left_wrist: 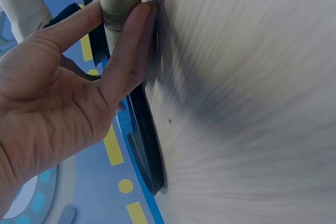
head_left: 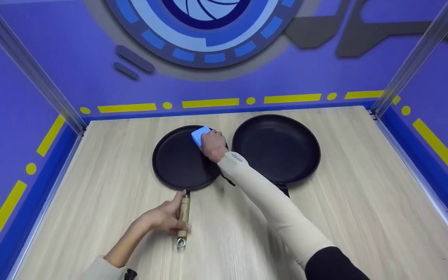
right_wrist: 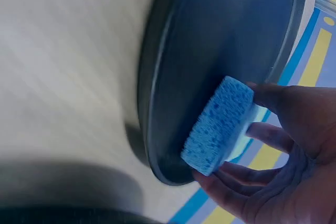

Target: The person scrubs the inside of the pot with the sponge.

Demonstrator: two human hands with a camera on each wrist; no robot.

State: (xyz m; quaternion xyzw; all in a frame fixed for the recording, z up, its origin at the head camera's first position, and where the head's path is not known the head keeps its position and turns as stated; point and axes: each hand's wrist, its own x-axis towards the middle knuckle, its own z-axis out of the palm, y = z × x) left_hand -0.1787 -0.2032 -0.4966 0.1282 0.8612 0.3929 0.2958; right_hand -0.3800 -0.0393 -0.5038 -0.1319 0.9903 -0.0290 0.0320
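A flat black pan with a wooden handle lies on the table. My left hand grips that handle between thumb and fingers; the left wrist view shows the hand around the handle's end. Over the pan's far right part, my right hand holds a blue sponge. In the right wrist view, the thumb and fingers of the hand pinch the sponge by its sides, its porous face at the pan's surface.
A deeper black frying pan stands close on the right, its handle partly hidden under my right forearm. The wooden tabletop is bounded by blue and purple panels with metal corner posts.
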